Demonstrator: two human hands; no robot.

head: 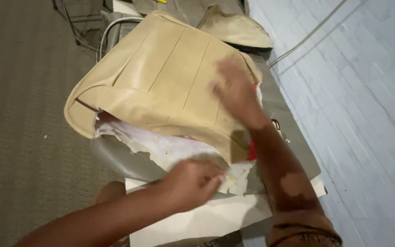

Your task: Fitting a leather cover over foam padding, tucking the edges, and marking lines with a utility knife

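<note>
Hands apart, left hand (193, 183) pinching white foam edge (170, 148), right hand (236, 91) flat on tan stitched seat cover (161, 77)

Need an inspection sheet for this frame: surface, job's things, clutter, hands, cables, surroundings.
Surface: grey table, white board at its near edge.
Job's things: tan seat cover partly lifted off a grey seat; torn white foam lining exposed, red patch beneath.
Clutter: second tan cover behind.
Hands: left hand grips the lining's edge; right hand lies on the cover, blurred.
Cables: white cable along the wall; bent tube by the seat.
Surroundings: white wall, brown carpet.
</note>
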